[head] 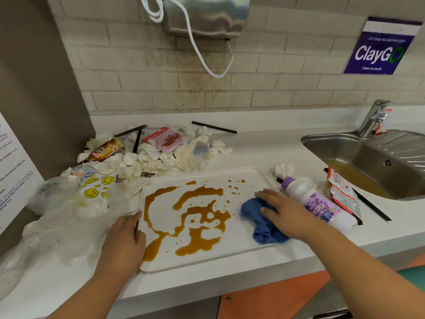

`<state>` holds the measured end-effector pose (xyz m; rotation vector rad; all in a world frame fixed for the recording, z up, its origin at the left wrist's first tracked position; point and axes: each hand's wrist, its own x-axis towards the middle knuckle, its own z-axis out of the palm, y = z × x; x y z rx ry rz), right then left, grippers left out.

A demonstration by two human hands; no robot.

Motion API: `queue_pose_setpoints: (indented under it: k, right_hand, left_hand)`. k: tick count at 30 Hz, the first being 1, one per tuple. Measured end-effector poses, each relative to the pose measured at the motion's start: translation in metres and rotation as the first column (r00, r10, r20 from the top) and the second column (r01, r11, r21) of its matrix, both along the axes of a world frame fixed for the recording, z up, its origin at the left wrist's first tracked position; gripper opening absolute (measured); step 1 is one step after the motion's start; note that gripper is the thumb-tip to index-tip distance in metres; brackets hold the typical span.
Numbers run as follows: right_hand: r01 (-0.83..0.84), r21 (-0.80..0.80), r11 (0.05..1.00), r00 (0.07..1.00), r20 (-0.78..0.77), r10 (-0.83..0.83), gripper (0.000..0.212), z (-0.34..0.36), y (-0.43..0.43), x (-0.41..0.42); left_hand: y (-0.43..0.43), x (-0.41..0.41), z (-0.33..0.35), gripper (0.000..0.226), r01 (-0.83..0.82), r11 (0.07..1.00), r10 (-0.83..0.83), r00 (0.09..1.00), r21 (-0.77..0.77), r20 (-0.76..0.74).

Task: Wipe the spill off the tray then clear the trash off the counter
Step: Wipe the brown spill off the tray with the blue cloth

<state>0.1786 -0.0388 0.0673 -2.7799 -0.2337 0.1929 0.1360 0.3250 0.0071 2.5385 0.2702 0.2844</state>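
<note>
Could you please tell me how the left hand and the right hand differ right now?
The left hand curls round the left rim of the tray; the right hand lies flat, fingers straight, on the blue cloth. The left hand sits right beside the brown spill; the right hand is over the cleaner right part. Both are bare and at the tray.

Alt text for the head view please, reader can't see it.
A right hand presses a blue cloth on the right end of a white tray smeared with brown spill, while the left hand holds the tray's left rim. Crumpled tissues, wrappers and straws pile on the counter behind; a bottle lies between tray and sink.
</note>
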Motion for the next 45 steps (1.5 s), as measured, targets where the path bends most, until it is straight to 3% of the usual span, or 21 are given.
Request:
queue_pose_setpoints:
  k: [3, 5, 8, 10, 13, 18, 21, 23, 25, 27, 31, 34, 37, 42, 45]
  right_hand:
    - [0.005, -0.213, 0.977, 0.998, 0.06, 0.008, 0.064, -0.025, 0.009, 0.0]
    - [-0.003, -0.254, 0.967, 0.991, 0.126, 0.036, 0.059, -0.027, 0.02, 0.0]
    - [-0.109, -0.142, 0.984, 0.987, 0.101, 0.124, 0.054, -0.027, 0.024, -0.001]
    - [-0.075, -0.056, 0.996, 0.991, 0.105, 0.081, 0.055, -0.024, 0.016, 0.0]
    - [-0.014, -0.142, 0.99, 0.985, 0.167, 0.038, 0.051, -0.026, 0.015, 0.002]
    - [-0.181, -0.068, 0.981, 0.973, 0.135, 0.189, 0.042, -0.029, 0.019, -0.012]
    - [-0.094, -0.017, 0.995, 0.975, 0.202, 0.096, 0.024, -0.03, 0.012, -0.004]
    - [0.01, 0.045, 0.999, 0.975, 0.221, -0.02, 0.03, -0.03, 0.023, -0.003]
    - [-0.043, 0.092, 0.995, 0.984, 0.179, 0.026, 0.038, -0.028, 0.034, -0.007]
    - [-0.08, 0.127, 0.989, 0.986, 0.159, 0.059, 0.032, -0.023, 0.033, -0.011]
    - [0.108, 0.048, 0.993, 0.975, 0.19, -0.115, 0.015, -0.018, 0.022, -0.001]
    - [0.04, -0.154, 0.987, 0.98, 0.199, -0.008, 0.033, -0.025, 0.027, 0.004]
    - [-0.09, -0.121, 0.989, 0.984, 0.143, 0.107, 0.036, -0.018, 0.022, 0.009]
    - [0.02, -0.112, 0.994, 0.978, 0.21, 0.004, 0.035, -0.021, 0.013, 0.047]
    - [-0.05, -0.079, 0.996, 0.971, 0.228, 0.067, 0.031, -0.026, 0.021, 0.056]
  left_hand:
    - [0.0, 0.0, 0.0, 0.047, 0.002, 1.0, -0.002, 1.0, 0.009, 0.003]
    - [-0.001, 0.0, 0.0, 0.047, -0.003, 1.0, 0.003, 1.0, 0.014, -0.002]
    - [-0.001, 0.001, 0.001, 0.047, -0.012, 1.0, 0.012, 1.0, 0.008, -0.006]
    - [-0.001, 0.0, 0.0, 0.047, -0.011, 1.0, 0.011, 1.0, 0.001, -0.001]
    - [-0.001, 0.0, 0.0, 0.047, -0.012, 1.0, 0.012, 1.0, -0.003, 0.001]
    - [-0.001, 0.003, -0.001, 0.047, -0.007, 1.0, 0.007, 1.0, -0.002, 0.004]
    - [0.0, 0.002, -0.002, 0.047, -0.008, 1.0, 0.008, 1.0, -0.003, 0.004]
    - [0.0, 0.002, -0.001, 0.047, -0.011, 1.0, 0.011, 1.0, -0.003, 0.001]
    - [0.0, 0.001, -0.001, 0.048, -0.006, 1.0, 0.006, 1.0, -0.007, -0.001]
    - [0.0, 0.001, 0.0, 0.048, -0.002, 1.0, 0.002, 1.0, -0.008, -0.001]
    - [-0.001, 0.0, 0.001, 0.048, 0.003, 1.0, -0.003, 1.0, -0.006, 0.001]
    - [-0.001, 0.001, 0.001, 0.048, 0.003, 1.0, -0.003, 1.0, -0.001, 0.001]
    - [0.0, 0.002, 0.0, 0.049, 0.002, 1.0, -0.002, 1.0, -0.003, -0.007]
    - [0.001, 0.001, -0.001, 0.051, 0.005, 1.0, -0.005, 0.999, -0.003, -0.035]
    - [0.001, 0.0, 0.0, 0.052, 0.012, 1.0, -0.012, 0.999, -0.008, -0.041]
